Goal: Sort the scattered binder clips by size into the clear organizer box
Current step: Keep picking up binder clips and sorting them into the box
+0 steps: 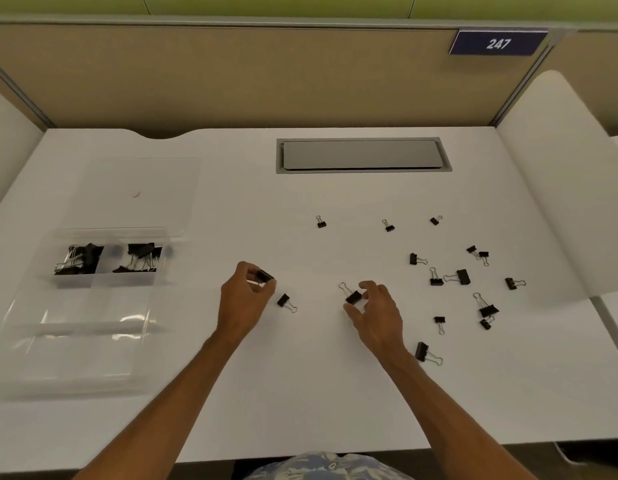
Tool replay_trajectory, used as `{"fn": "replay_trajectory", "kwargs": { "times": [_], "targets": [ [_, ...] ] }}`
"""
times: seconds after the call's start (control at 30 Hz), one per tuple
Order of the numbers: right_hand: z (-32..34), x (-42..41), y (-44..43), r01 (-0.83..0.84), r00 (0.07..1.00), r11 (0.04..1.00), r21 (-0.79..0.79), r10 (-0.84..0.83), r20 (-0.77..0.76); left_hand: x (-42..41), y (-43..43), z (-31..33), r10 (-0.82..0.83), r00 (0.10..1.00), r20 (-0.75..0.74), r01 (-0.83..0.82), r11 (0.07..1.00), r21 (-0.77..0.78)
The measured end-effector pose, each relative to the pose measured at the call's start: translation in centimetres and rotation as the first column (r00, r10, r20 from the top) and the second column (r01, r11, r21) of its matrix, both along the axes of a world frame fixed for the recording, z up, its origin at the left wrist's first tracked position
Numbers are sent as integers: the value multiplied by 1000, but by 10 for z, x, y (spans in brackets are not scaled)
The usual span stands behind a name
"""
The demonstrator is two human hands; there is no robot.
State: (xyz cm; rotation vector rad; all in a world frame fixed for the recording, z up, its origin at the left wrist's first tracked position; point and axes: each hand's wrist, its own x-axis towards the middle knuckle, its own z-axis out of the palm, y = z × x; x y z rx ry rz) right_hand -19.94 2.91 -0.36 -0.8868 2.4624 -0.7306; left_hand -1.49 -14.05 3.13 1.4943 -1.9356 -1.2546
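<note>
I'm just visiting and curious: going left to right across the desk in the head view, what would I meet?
Clear organizer box → left hand holding a binder clip → loose clip → right hand reaching another clip → scattered clips.

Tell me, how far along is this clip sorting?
Done: two compartments of the clear organizer box already hold black clips. In hand: the left hand pinches one clip; the right hand has its fingers at another clip on the desk, grip unclear. Left: over a dozen loose clips, mostly on the right side.
</note>
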Motion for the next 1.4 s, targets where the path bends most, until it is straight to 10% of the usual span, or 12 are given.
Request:
{"fn": "replay_trajectory", "kwargs": {
  "times": [0.37,0.7,1.4],
  "targets": [
    [-8,3,-12,-60,993,998,19,62,-96,37,13,6,70,993,-97,-54,986,157],
    [55,107,-57,205,861,913,-354,3,508,105,-17,34,90,966,-242,-5,943,332],
    [80,276,-161,-79,696,889,-450,372,614,280,-55,65,466,843,-268,-397,876,273]
  ]
}}
